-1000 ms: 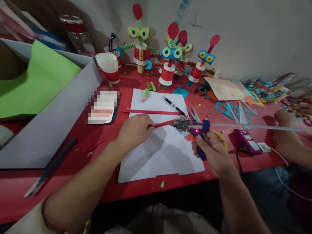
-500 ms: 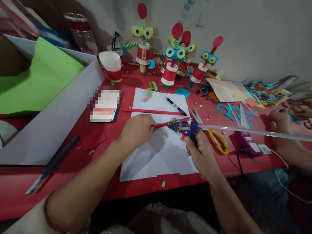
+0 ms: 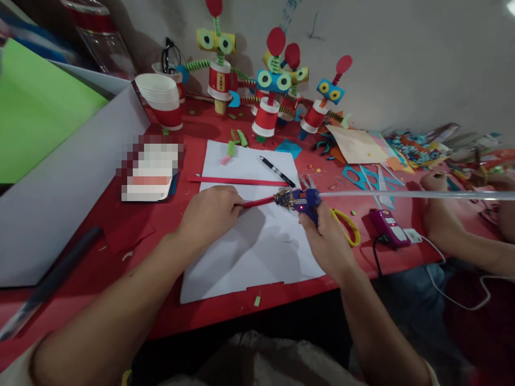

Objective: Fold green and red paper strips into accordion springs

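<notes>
My left hand (image 3: 213,212) is closed, pinching one end of a red paper strip (image 3: 259,202) above white paper (image 3: 237,268). In my right hand (image 3: 328,236) is a blue glue gun (image 3: 308,201) with a lit red light. Its dirty, crusted nozzle points left and meets the strip's right end; whether they touch I cannot tell. A long clear glue stick (image 3: 402,195) sticks out of the gun's back toward the right. Beyond my hands, another red strip (image 3: 241,180) and a black pen (image 3: 277,171) lie on the paper, with folded green and pink paper springs (image 3: 230,148) behind.
Several paper-cup robots (image 3: 265,118) stand along the wall. To the left are stacked paper cups (image 3: 161,102), a blurred-out phone (image 3: 151,171) and a white box (image 3: 80,182). Yellow-handled scissors (image 3: 348,228) and a purple power adapter (image 3: 388,228) lie right, near another person's arm (image 3: 454,236).
The view has shifted, so most things appear farther left. The glue gun's nozzle has moved from over the strip toward its right end, exposing more red strip between my hands.
</notes>
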Action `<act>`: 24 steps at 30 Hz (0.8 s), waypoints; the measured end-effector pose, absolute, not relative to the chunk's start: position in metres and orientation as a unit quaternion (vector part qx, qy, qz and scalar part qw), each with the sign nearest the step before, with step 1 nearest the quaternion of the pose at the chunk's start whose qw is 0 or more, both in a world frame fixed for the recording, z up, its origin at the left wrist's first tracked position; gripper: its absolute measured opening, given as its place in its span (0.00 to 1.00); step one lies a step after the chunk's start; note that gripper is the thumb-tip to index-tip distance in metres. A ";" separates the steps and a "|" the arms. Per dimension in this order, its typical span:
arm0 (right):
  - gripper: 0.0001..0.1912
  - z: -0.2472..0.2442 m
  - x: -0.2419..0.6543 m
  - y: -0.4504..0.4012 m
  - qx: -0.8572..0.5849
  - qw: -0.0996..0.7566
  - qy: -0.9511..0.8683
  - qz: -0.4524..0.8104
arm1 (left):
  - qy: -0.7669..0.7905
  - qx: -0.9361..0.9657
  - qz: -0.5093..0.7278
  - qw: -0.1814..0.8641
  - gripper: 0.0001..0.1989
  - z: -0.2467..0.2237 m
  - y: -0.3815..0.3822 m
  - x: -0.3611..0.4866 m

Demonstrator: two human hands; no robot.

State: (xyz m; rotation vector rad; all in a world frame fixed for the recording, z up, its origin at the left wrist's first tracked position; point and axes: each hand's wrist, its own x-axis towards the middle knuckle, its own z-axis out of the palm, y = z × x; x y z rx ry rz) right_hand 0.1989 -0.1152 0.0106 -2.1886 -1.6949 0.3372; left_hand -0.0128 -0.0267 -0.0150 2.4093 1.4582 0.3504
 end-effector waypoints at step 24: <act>0.20 0.017 0.240 -0.102 -0.831 0.156 -0.523 0.106 | 0.490 0.847 0.136 0.158 0.13 -0.015 -0.028 -0.014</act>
